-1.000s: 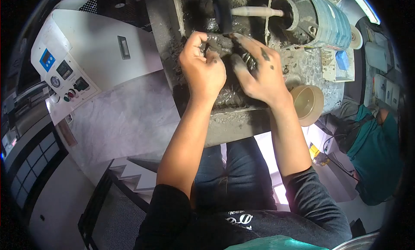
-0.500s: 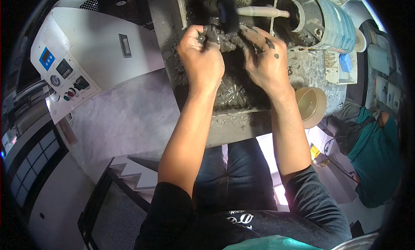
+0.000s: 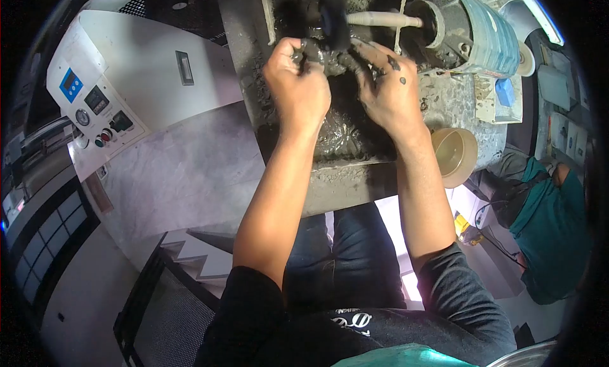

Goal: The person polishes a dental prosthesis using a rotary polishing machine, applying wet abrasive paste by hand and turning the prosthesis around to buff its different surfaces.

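Dark wet sludge coats the fingers of both hands and a small lumpy piece (image 3: 331, 62) between them. My left hand (image 3: 297, 75) is closed on the left side of that piece, its fingers curled. On the right side, my right hand (image 3: 388, 81) grips it between thumb and fingers, with dark smears on its back. The piece meets the lower edge of a blurred black wheel (image 3: 334, 18), which sits on a pale tapered spindle (image 3: 380, 18). The piece's exact shape is hidden by sludge and fingers.
A motor (image 3: 485, 34) wrapped in bluish plastic holds the spindle at the upper right. Below it are a beige bowl (image 3: 454, 156) and a white tray (image 3: 498, 107) with a blue block. A white machine with a control panel (image 3: 95, 107) stands left. Another person's green clothing (image 3: 552, 234) shows at right.
Both hands have moved slightly up toward the black wheel with the piece since the earliest frame, and the right thumb has drawn in. The view has shifted a little.
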`<state>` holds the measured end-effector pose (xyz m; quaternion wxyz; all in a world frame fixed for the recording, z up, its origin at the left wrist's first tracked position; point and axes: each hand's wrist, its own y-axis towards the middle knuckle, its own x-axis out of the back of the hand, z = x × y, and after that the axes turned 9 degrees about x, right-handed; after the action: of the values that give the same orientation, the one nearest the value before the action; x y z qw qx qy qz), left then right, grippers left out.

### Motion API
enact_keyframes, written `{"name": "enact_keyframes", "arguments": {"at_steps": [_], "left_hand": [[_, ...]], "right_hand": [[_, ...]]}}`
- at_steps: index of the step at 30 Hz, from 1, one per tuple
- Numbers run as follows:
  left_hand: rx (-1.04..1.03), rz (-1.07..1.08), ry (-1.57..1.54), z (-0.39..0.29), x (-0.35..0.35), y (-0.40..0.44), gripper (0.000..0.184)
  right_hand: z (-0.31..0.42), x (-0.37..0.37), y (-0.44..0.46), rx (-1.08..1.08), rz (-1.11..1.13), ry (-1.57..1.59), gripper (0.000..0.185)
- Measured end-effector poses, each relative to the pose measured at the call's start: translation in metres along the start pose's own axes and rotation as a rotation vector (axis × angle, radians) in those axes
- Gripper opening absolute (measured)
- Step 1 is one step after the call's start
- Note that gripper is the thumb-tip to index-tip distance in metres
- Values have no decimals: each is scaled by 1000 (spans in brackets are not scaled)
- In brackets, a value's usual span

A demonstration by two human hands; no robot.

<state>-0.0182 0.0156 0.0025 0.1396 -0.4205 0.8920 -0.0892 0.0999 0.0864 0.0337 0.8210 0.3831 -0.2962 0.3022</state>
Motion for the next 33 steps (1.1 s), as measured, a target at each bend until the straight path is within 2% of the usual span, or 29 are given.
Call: {"name": "enact_keyframes", "arguments": {"at_steps": [2,4,5,6,8,9,12,14,15,16,18,19,20,21,23,25,26,27,28,30,31,32,33], "left_hand": [[-142,-16,202,-14,9,-12,23],[-201,-98,176,-15,22,-23,30],[-247,-78,202,-18,28,-27,31],[-252,-75,202,-20,28,-32,31],[-254,-105,129,-25,26,-41,28],[-235,-99,111,-27,25,-44,27],[-204,-93,102,-26,26,-44,26],[-226,-70,125,-19,28,-41,24],[-224,-61,81,-17,27,-39,22],[-224,-51,37,-15,27,-38,20],[-235,-26,52,-14,28,-36,20],[-244,-1,67,-13,29,-36,21],[-241,-2,68,-11,30,-36,21],[-235,3,80,-10,30,-36,22],[-227,7,91,-7,29,-38,22],[-191,25,122,-6,28,-39,30],[-191,22,119,-6,28,-37,30],[-193,57,127,-4,27,-36,31],[-195,93,136,-3,26,-34,33],[-156,93,135,-4,22,-33,31],[-120,93,134,-5,19,-32,30],[-119,94,134,-5,16,-30,30],[-89,88,89,-5,11,-27,28]], "right_hand": [[3,3,-3,2,39,15,33],[3,7,-3,-62,164,-41,39],[-1,4,2,-165,260,23,50],[-4,-2,6,-165,255,21,50],[-6,-20,10,-102,446,-116,54],[-3,-24,11,-162,676,-112,56],[22,-23,-7,-17,792,-176,59],[37,-10,-20,-12,877,-3,60],[40,-7,-38,70,737,-5,56],[45,3,-42,70,736,-6,56],[53,22,-45,-10,974,123,43],[53,26,-52,86,755,144,33],[50,31,-53,84,758,146,33],[46,38,-51,-57,768,254,29],[19,45,-61,298,590,165,27],[16,50,-48,-76,360,650,43],[19,54,-40,-442,283,1052,50],[15,51,-37,-448,221,1134,59],[22,50,-33,-397,15,1194,45],[21,37,-30,-237,-146,1054,41],[14,29,-24,-25,-64,872,50],[4,16,-23,93,-29,627,49],[9,11,-18,17,15,438,46]]}}
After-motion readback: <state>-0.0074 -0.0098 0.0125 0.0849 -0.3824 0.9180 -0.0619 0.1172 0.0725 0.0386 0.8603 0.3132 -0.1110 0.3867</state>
